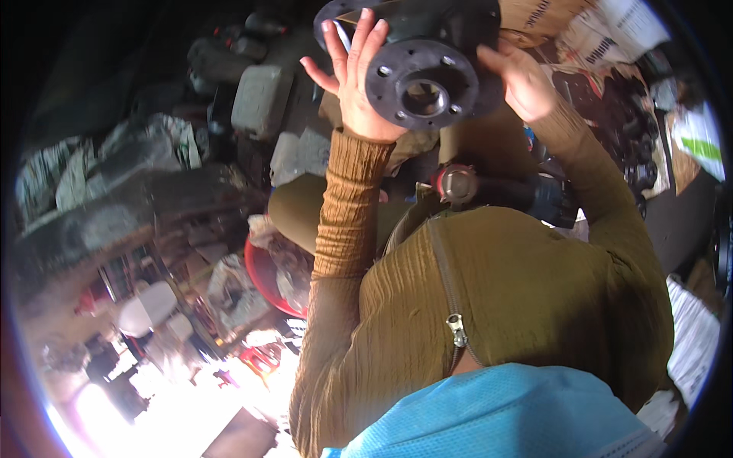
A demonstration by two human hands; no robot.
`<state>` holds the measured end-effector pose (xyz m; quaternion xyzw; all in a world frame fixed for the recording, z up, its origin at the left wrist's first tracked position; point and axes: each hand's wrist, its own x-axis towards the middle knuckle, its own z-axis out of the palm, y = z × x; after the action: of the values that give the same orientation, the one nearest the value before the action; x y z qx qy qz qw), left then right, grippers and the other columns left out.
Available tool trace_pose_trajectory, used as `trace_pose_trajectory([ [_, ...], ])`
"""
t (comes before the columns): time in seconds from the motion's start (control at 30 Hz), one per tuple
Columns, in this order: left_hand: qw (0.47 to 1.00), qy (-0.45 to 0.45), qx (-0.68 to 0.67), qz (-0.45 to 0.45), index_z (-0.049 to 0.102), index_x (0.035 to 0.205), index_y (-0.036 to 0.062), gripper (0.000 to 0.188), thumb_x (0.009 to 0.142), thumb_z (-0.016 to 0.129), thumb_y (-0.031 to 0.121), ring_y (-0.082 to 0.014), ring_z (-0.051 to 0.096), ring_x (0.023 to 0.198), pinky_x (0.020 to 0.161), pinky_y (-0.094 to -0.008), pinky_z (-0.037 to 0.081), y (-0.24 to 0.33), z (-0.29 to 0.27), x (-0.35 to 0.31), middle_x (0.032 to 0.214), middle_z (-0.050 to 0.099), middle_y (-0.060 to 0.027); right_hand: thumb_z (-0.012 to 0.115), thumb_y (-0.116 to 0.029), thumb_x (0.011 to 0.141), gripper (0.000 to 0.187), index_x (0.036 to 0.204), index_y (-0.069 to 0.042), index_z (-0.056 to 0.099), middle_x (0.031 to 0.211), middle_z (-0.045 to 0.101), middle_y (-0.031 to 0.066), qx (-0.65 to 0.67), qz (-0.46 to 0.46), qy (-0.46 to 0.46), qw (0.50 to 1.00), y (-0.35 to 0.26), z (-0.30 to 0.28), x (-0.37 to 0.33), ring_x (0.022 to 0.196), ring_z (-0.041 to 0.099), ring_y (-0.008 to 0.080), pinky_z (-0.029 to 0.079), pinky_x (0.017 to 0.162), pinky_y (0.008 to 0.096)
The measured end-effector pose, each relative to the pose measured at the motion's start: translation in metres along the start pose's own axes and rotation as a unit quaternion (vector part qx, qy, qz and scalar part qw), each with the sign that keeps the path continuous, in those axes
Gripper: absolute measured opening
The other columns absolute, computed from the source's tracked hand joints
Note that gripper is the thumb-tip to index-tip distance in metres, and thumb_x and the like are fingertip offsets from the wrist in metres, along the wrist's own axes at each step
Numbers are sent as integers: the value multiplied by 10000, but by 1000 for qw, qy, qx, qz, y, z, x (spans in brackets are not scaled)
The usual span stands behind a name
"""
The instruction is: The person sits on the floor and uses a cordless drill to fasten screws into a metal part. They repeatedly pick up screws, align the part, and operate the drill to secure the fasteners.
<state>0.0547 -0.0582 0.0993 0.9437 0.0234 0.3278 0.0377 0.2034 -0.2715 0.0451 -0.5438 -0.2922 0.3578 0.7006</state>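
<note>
A black flanged hub [382,70] with a round central bore and several bolt holes is at the top of the head view, its near flange turned toward me. My left hand [357,84] lies against its left side, fingers spread and the thumb hidden behind the flange. On the opposite side my right hand [525,82], slightly blurred, has its fingers bent against the hub's body. The hub is between both hands; what bears its underside is hidden.
Under my forearms stands a round red-rimmed metal part [458,185]. A red basin [263,278] with plastic bags is to the left, near a grey jerrycan [262,99]. Dark oily parts [626,126] lie on cardboard at the right. Bright glare covers the lower left.
</note>
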Motion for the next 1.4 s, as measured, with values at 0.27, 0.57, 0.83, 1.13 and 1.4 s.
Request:
trace_pose_trajectory([
  [0.27,952,-305,-24,-26,402,1425,137,915,648,822,376,-307,455,1295,1030,-541,327,-113,4,-29,1394,494,-127,563,-145,948,261,1190,-49,559,1138,633,89,273,-74,395,874,41,-160,-69,1024,628,208,508,907,372],
  [0.57,728,-573,-75,-369,392,1395,-14,809,769,784,318,-274,595,1118,949,-348,456,-261,53,-194,1253,581,-231,567,-203,939,388,1284,-42,492,1206,579,148,426,-78,738,517,203,-295,-206,1120,574,318,455,952,499],
  [0.83,728,-563,-110,-376,434,1377,-5,712,800,764,250,-269,566,1164,968,-351,456,-232,61,-177,1274,568,-229,556,-234,942,448,1342,-61,451,1267,557,167,408,-69,706,575,178,-359,-201,1169,542,334,442,985,508],
  [1.13,788,-515,-101,-324,451,1379,52,745,786,736,400,-305,542,1209,993,-382,431,-220,47,-167,1291,580,-156,584,-181,926,409,1311,-76,498,1180,616,109,138,203,313,918,129,-234,19,999,633,261,533,884,414],
  [1.4,790,-457,-208,-352,487,1355,91,662,789,753,309,-305,573,1162,950,-379,453,-180,15,-130,1235,618,-140,570,-241,929,351,1259,-125,560,1039,640,10,-236,293,-105,920,112,-111,271,794,605,102,514,692,258],
])
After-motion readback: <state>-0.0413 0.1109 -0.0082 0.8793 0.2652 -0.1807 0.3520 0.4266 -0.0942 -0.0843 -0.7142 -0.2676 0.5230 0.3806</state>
